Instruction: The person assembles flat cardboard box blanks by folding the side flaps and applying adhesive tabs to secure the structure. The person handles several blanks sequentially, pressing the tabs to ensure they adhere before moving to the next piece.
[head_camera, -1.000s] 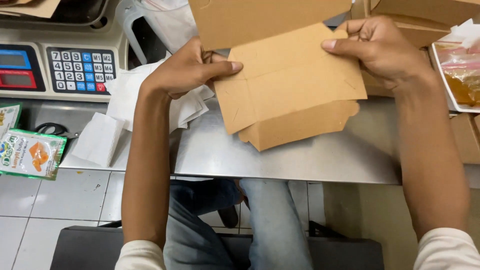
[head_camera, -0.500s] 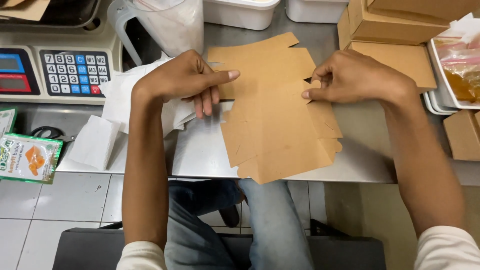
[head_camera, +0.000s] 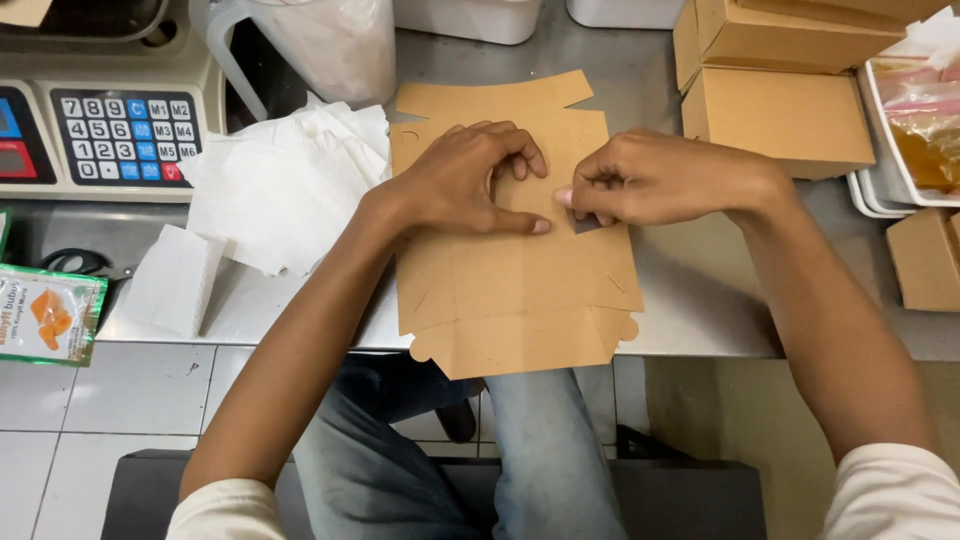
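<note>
Both hands, left hand (head_camera: 470, 185) and right hand (head_camera: 655, 180), sit on the flat box blank (head_camera: 515, 290), mid-counter. Left of the blank, a paper pile (head_camera: 285, 185) touches its edge; beyond that the scale (head_camera: 110, 120) blocks the far left. Behind, a plastic bag (head_camera: 325, 40) and white tubs (head_camera: 465, 15) line the back. Right: stacked boxes (head_camera: 775, 110) close in, tray (head_camera: 880, 150) past them. Bare steel counter (head_camera: 690, 290) under the right wrist is open. The near edge is open; the blank overhangs it.
</note>
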